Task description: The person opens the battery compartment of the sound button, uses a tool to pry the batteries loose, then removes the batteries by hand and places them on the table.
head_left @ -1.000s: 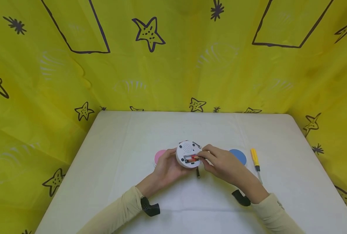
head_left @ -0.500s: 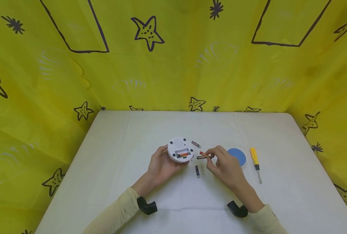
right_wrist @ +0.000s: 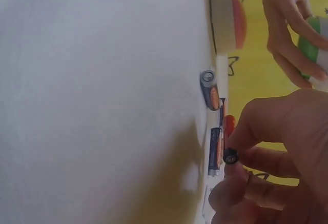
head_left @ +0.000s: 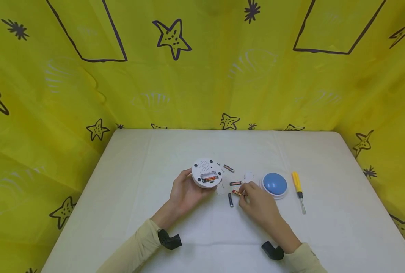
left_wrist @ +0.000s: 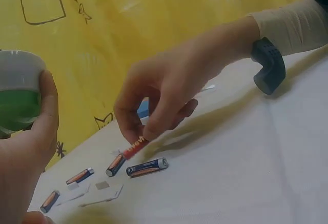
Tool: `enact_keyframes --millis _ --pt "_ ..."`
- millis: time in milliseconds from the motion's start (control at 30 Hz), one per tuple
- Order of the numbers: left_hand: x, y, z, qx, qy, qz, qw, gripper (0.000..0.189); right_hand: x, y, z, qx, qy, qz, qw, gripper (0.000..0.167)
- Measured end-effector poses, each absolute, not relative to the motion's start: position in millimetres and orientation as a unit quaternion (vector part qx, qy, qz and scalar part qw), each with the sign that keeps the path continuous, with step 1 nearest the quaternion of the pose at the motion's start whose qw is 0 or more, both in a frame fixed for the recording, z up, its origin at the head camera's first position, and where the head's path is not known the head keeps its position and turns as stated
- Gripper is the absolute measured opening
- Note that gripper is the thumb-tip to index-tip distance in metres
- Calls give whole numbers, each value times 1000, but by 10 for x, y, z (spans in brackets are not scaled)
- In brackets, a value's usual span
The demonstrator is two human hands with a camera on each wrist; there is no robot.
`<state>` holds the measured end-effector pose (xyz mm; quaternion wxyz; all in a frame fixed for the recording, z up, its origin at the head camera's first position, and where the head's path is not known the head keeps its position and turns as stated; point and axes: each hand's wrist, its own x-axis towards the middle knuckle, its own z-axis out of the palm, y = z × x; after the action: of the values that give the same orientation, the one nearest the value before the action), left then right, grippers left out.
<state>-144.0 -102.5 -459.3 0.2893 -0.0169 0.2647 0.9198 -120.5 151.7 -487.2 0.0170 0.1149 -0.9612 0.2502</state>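
Note:
My left hand [head_left: 186, 192] holds a round white push-button device [head_left: 204, 165], its underside with the speaker holes and battery compartment turned up. One red-and-black battery [head_left: 209, 179] lies in that compartment, and the slot beside it is bare. The device's green cap [left_wrist: 18, 109] shows below in the left wrist view. With thumb and fingertips my right hand [head_left: 261, 204] pinches another red-and-black battery [head_left: 237, 193] low over the table. Loose dark batteries lie around it, one [head_left: 230, 200] near the hand, one [head_left: 235, 183] just behind, one [head_left: 228, 168] farther back.
A blue-topped button device [head_left: 275, 184] stands right of my right hand, beside a yellow-handled screwdriver [head_left: 298, 189]. A red-topped button device [right_wrist: 239, 23] appears in the right wrist view. Small white covers [head_left: 248, 175] lie among the batteries on the white table [head_left: 148, 159].
My right hand has drawn the battery out of the compartment and carried it right and down toward the table. My left hand has moved left with the device, uncovering the loose batteries.

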Motion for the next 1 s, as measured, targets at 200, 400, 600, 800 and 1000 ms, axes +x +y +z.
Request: enact_keyframes --millis 200,400,600,800,1000 --pt "-1446 -1032 -4601 -15 268 919 290 62 -1196 1496 -4903 129 -968 214 15 12" --pt "-1459 -1024 -4582 -13 269 918 291 62 -1192 1488 -4920 129 -969 209 12 13" --pt "-1445 -1019 -4564 -9 275 919 283 62 -1184 1481 -4922 125 -970 209 18 12" --pt "-1412 -981 -4587 3 300 917 262 61 -1164 1465 -4895 133 -962 230 59 16" --pt "-1360 -886 -4657 10 331 912 241 60 -1139 1433 -4878 199 -904 358 118 27"
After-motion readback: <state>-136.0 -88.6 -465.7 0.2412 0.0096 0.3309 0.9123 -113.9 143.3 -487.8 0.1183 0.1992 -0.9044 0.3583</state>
